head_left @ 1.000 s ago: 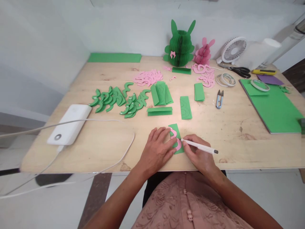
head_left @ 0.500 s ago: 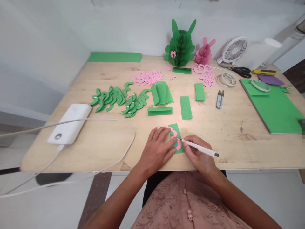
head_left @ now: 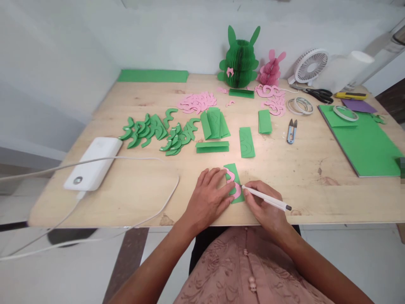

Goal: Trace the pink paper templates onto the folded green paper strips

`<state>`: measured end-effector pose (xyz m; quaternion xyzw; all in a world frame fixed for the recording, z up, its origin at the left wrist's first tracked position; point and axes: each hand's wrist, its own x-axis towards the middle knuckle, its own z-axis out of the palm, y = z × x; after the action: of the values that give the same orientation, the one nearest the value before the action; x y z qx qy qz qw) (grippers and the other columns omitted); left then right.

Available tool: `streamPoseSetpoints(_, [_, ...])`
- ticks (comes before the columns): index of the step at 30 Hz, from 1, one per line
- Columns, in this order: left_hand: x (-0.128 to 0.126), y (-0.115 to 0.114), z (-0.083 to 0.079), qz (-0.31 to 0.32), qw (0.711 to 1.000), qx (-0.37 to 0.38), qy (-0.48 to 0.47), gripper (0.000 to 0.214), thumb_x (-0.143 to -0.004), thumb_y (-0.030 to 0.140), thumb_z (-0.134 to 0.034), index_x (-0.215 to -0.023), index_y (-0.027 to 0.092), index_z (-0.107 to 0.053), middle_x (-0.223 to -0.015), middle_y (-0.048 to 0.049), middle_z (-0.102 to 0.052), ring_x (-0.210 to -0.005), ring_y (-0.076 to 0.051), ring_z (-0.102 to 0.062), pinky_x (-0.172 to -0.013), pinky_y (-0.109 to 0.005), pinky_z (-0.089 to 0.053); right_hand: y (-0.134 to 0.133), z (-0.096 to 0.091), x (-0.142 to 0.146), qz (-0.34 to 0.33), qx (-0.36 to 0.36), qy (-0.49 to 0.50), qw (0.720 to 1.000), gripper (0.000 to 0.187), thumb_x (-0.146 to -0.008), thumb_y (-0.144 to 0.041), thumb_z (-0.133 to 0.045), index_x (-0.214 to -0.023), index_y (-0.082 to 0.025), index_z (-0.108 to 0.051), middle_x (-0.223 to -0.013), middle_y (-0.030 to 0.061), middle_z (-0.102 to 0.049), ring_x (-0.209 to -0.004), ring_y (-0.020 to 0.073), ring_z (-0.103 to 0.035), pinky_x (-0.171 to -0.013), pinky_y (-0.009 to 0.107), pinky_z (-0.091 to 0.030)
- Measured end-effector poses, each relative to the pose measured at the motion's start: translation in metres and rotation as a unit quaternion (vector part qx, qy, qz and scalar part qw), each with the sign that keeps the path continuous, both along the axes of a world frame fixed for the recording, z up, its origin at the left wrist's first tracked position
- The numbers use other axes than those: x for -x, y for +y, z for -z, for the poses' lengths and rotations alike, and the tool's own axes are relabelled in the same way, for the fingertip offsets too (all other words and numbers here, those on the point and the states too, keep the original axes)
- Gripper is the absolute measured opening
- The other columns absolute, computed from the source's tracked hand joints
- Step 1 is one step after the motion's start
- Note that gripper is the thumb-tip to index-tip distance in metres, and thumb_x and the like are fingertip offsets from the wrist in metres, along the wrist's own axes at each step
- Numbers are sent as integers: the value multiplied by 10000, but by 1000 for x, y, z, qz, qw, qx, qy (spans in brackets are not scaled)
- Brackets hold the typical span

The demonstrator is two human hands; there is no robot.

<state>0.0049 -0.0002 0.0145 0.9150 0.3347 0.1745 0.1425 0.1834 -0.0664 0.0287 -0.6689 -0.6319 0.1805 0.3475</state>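
Note:
A small green paper piece (head_left: 239,198) lies near the table's front edge, with a curvy pink paper cutout (head_left: 237,192) on top of it. My left hand (head_left: 210,196) rests flat with fingers spread, its fingertips pressing the cutout and the green paper down. My right hand (head_left: 265,207) is closed around a white pen (head_left: 267,198), whose tip meets the right edge of the pink cutout. Just beyond lies a green paper rectangle (head_left: 247,143) with curved lines drawn on it. Part of the cutout is hidden under my left fingers.
Curved green cutouts (head_left: 148,130) and pink cutouts (head_left: 198,102) lie in heaps. Folded green papers (head_left: 215,123), blue snips (head_left: 292,131), tape rolls (head_left: 303,106) and black scissors (head_left: 319,93) lie beyond my hands. A white power bank (head_left: 95,162) with a cable sits left; a green sheet (head_left: 367,147) lies right.
The pen's rear end has shifted very slightly right and down, its tip staying at the cutout's edge. My left hand keeps its place.

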Motion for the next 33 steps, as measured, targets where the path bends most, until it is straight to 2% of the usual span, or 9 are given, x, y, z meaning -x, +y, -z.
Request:
streamPoseSetpoints(9, [0, 0, 1, -1, 1000, -2, -3, 234, -934, 332, -492, -1099, 264, -643, -1307, -95, -521, -1276, -292, -410, -1093, -540, -302, -1, 1, 0, -1, 3, 4, 1000, 134, -909, -266, -489, -854, -232, -606, -757, 20, -686, -697, 174, -636, -638, 285, -480])
streamPoseSetpoints(33, [1, 0, 3, -1, 1000, 0, 5, 247, -941, 352, -482, -1106, 258, -640, -1328, -101, -507, -1297, -299, -393, -1102, -542, -291, -7, 9, -1, -8, -24, -4, 1000, 93, -909, -221, -522, -888, -211, -613, -790, 18, -694, -717, 160, -639, -659, 275, -477])
